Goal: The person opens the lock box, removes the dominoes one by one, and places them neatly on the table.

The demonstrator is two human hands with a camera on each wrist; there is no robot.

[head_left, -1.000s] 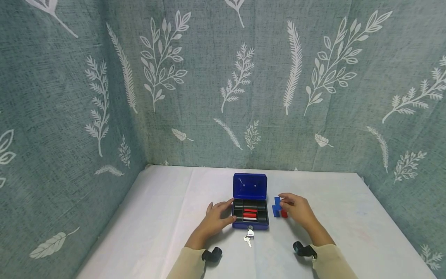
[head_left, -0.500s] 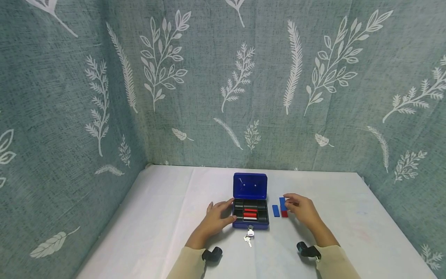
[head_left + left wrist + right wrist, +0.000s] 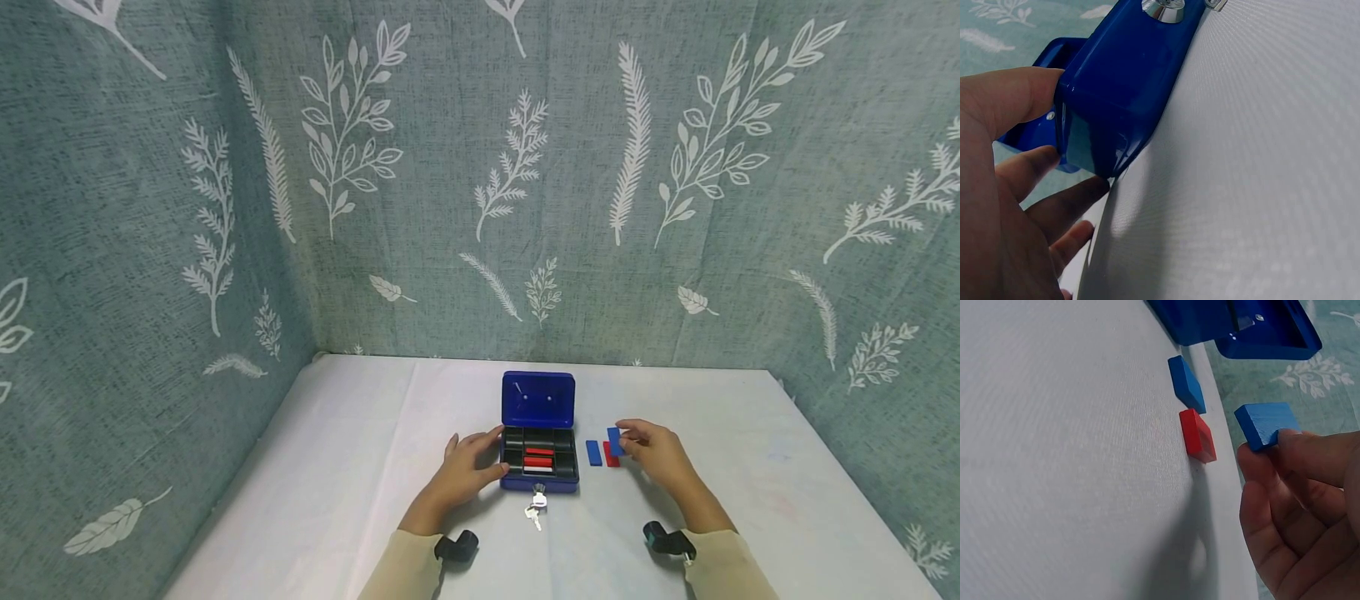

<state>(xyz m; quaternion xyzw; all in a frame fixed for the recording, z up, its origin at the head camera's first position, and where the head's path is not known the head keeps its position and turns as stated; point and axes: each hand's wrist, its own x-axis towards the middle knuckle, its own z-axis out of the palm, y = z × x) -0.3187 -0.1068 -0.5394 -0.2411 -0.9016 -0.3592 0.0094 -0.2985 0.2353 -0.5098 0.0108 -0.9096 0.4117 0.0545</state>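
A blue cash box (image 3: 540, 484) stands with its lid (image 3: 537, 400) raised. Inside, red and white pieces (image 3: 538, 462) lie in the middle compartment of its black tray. My left hand (image 3: 468, 468) rests on the box's left side, thumb and fingertips touching it with the fingers spread. To the right of the box, my right hand (image 3: 656, 452) pinches a flat blue block (image 3: 1265, 424) between thumb and fingers, held above the table. Below it on the table lie a red block (image 3: 1196, 437) and another blue block (image 3: 1186, 384), side by side and apart.
Keys (image 3: 533, 515) hang from the lock at the box's front. The table has a white cloth (image 3: 360, 500). A green leaf-patterned curtain (image 3: 450, 167) closes off the back and sides. Black straps with camera mounts (image 3: 457, 547) sit on both wrists.
My right hand has shifted right and slightly up with the pinched blue block, away from the other blue block and uncovering more of the red one. The left hand stays on the box.
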